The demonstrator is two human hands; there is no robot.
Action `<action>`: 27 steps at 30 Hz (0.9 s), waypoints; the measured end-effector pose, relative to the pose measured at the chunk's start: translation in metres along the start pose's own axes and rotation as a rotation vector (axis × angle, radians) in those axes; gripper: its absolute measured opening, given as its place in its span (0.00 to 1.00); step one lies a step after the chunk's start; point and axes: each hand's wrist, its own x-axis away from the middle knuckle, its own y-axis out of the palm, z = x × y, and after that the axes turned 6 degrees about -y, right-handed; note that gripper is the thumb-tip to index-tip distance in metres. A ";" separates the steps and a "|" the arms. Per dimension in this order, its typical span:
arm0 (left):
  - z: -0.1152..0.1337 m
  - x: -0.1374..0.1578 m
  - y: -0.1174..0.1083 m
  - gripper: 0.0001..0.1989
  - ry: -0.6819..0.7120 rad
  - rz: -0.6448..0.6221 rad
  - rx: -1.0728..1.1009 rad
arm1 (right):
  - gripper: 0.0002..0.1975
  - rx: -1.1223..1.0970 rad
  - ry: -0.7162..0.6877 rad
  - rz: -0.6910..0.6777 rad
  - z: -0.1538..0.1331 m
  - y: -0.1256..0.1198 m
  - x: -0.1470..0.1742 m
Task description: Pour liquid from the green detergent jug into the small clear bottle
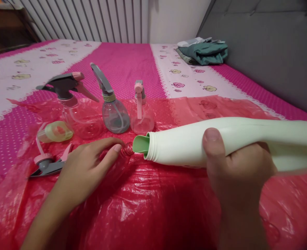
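My right hand (236, 163) is closed round the handle of a large pale-green detergent bottle (179, 146), which lies tipped almost level. Its green pouring spout (141, 144) points left, right by the mouth of a clear bottle (127, 149); whether they touch I cannot tell. Around that clear bottle's neck my left hand (90, 163) is closed, hiding part of its body. Left of this hand, a grey and pink spray head (47, 165) lies on its side with its tube. Any liquid at the spout is not visible.
Behind the hands stand a large clear spray bottle (84, 121), a grey one (116, 116) and a small pink one (142, 119). A yellowish cap (58, 132) lies at the left. Red plastic sheeting (148, 208) covers the patterned bedspread (127, 66). Folded clothes (204, 52) lie behind.
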 end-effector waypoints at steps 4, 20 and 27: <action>-0.002 -0.001 0.003 0.28 0.034 0.063 -0.019 | 0.39 -0.004 0.023 -0.022 -0.001 -0.001 -0.001; 0.001 0.001 -0.002 0.29 -0.035 -0.048 0.030 | 0.34 0.017 0.137 -0.089 -0.006 -0.004 -0.005; 0.001 0.002 0.000 0.26 -0.015 -0.053 0.065 | 0.34 0.077 0.107 -0.103 -0.002 -0.004 -0.003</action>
